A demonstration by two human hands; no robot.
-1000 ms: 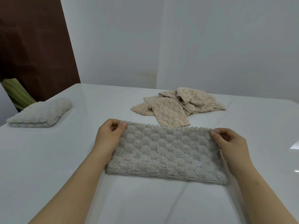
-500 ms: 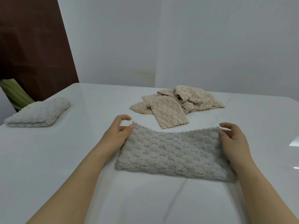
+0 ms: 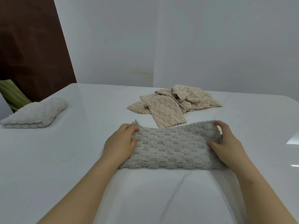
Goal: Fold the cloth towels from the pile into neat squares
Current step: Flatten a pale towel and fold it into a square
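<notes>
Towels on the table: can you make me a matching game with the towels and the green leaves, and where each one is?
1. grey towel
2. beige towel pile
3. pale folded towel
4. green leaves

A. far left on the table
B. gripped by left hand and right hand
C. beyond the table's left edge
D. heaped at the middle back

Pairs: 1-B, 2-D, 3-A, 4-C.

grey bobbled towel (image 3: 173,149) folded into a long strip, lying flat; short ends gripped by left hand (image 3: 119,143) and right hand (image 3: 226,143), far edge dipping between their fingers; beige towel pile (image 3: 186,99) rumpled, just beyond the fingers; folded pale towel (image 3: 35,113) well left of them
</notes>
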